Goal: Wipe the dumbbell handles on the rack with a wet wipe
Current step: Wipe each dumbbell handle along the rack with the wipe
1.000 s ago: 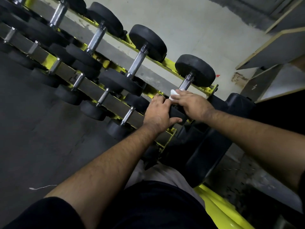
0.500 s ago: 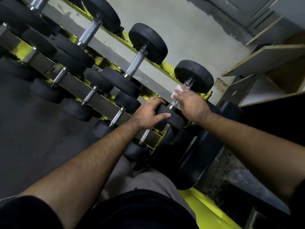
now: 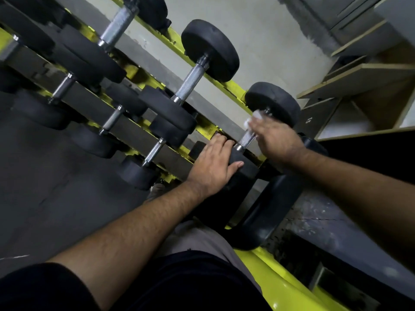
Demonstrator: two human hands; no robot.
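Note:
The end dumbbell (image 3: 272,103) lies at the right end of the yellow rack (image 3: 233,88), its knurled steel handle (image 3: 246,139) partly showing. My right hand (image 3: 275,136) holds a white wet wipe (image 3: 254,117) wrapped on the upper part of that handle, just under the far black head. My left hand (image 3: 212,166) rests on the near black head of the same dumbbell, fingers curled over its edge. Another dumbbell (image 3: 210,50) with a bare handle (image 3: 189,83) sits one place to the left.
Smaller dumbbells (image 3: 155,151) line the lower tier on the left. A large black dumbbell (image 3: 269,205) lies below the rack end. Wooden shelving (image 3: 363,81) stands at the right. Grey floor (image 3: 45,187) is at the left, and a yellow frame bar (image 3: 276,281) runs near my legs.
My right hand has slid the wipe up the handle toward the far head, baring the lower handle. My left hand stays on the near head. The view has shifted closer.

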